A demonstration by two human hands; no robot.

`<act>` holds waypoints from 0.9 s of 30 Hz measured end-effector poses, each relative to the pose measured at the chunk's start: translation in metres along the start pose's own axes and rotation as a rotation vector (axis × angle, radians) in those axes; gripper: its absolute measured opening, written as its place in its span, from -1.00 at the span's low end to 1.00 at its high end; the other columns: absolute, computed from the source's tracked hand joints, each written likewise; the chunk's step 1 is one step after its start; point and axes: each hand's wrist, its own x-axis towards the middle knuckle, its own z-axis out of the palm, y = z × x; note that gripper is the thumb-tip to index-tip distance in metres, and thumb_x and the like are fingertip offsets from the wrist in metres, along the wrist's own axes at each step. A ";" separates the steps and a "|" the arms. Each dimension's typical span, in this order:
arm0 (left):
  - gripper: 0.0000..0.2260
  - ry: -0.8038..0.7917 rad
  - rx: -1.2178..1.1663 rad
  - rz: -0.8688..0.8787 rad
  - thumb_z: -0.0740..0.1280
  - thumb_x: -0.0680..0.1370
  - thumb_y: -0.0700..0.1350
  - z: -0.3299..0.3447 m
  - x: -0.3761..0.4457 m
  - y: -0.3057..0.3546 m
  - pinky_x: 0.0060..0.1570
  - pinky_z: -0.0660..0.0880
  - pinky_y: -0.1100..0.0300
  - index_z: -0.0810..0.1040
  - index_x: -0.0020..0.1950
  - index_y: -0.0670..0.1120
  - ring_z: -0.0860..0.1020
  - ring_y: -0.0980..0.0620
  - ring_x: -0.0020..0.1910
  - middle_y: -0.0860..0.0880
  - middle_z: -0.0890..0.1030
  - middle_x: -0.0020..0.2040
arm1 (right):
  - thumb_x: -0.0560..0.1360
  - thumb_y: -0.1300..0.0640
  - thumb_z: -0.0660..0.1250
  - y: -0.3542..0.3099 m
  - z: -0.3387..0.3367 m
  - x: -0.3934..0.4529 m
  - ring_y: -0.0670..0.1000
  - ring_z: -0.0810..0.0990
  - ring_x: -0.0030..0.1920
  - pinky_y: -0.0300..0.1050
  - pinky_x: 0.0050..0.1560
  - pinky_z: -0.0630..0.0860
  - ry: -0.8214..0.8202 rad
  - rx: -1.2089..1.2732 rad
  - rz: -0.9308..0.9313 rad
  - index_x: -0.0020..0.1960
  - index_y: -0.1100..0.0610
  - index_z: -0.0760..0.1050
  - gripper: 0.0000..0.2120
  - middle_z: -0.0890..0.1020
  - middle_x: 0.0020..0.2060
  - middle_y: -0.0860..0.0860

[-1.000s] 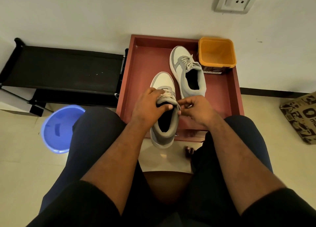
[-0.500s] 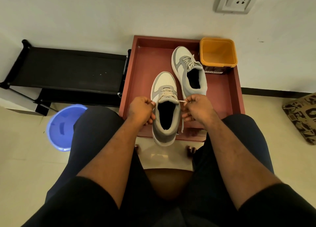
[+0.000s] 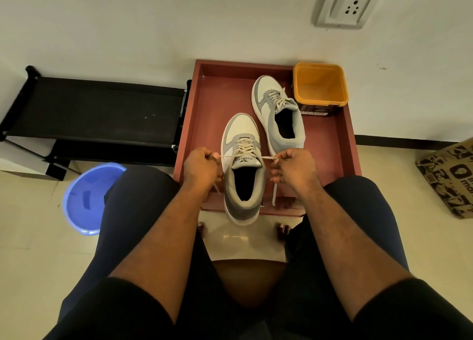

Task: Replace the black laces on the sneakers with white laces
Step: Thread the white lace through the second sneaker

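A person sits facing a pale wall, knees spread, forearms reaching forward over a tiled floor. Beyond the fingers lies a reddish-brown tray set against the wall, and to the left of the left hand's fingers stands a low black rack. A blue plastic basin sits on the floor nearer the person than the rack, left of the left knee. A printed cardboard box is well to the right of the right hand's fingers, and an orange tub stands in the far right corner of the tray.

Two grey-and-white sneakers rest in the tray. The far sneaker lies beyond the right hand's fingers, beside the tub, already laced in a pale lace. The near sneaker sits directly between the two hands, its heel overhanging the tray's near edge (the tongue carries a printed logo).

The left hand is curled into a fist, its fingers clamped on one end of the white lace. The right hand is curled likewise, fingers pinched on the other end. The lace runs taut and level from fist to fist across the top of the tongue, and a loose tail hangs below each hand.

A wall socket sits high on the wall, far beyond the right hand's fingers.
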 end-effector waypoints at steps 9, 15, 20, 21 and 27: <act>-0.84 -0.072 -0.522 0.229 0.39 0.50 -0.37 -0.002 -0.011 0.047 0.00 0.61 0.12 0.60 -0.03 -0.14 0.65 -0.02 -0.06 -0.15 0.68 -0.03 | 0.57 0.36 0.19 -0.030 -0.004 -0.017 -0.18 0.49 0.22 -0.38 0.24 0.37 0.058 -0.290 -0.680 0.31 0.15 0.53 -0.64 0.58 0.19 -0.07; -0.76 -0.203 -0.263 0.488 0.40 0.46 -0.43 -0.006 -0.013 0.078 0.02 0.60 0.22 0.64 -0.02 -0.12 0.66 0.11 -0.12 -0.06 0.68 -0.13 | 0.45 0.31 0.03 -0.056 -0.008 -0.010 0.13 0.58 0.21 0.00 0.15 0.56 0.100 -0.648 -1.167 0.34 0.15 0.51 -0.48 0.60 0.24 0.09; -0.78 -0.208 -0.393 0.447 0.45 0.44 -0.38 -0.014 -0.014 0.091 0.02 0.62 0.13 0.63 0.02 -0.14 0.68 -0.01 -0.08 -0.13 0.70 -0.09 | 0.47 0.38 0.12 -0.075 -0.018 -0.011 0.18 0.63 0.12 0.05 0.01 0.61 0.155 -0.678 -1.357 0.30 0.20 0.53 -0.54 0.61 0.22 0.14; -0.77 -0.205 -0.426 0.442 0.44 0.45 -0.38 -0.015 -0.015 0.094 0.01 0.62 0.11 0.63 0.03 -0.13 0.68 -0.04 -0.07 -0.14 0.70 -0.08 | 0.50 0.32 0.10 -0.079 -0.020 -0.010 0.17 0.63 0.12 0.04 0.00 0.62 0.159 -0.684 -1.370 0.30 0.19 0.53 -0.57 0.60 0.22 0.12; -0.74 -0.162 -0.541 0.465 0.43 0.46 -0.37 -0.021 -0.018 0.120 0.02 0.62 0.03 0.61 0.10 -0.13 0.69 -0.09 -0.05 -0.13 0.70 -0.07 | 0.53 0.31 0.28 -0.097 -0.023 -0.006 0.14 0.62 0.14 -0.04 0.03 0.57 0.118 -0.600 -1.370 0.32 0.19 0.51 -0.63 0.61 0.21 0.12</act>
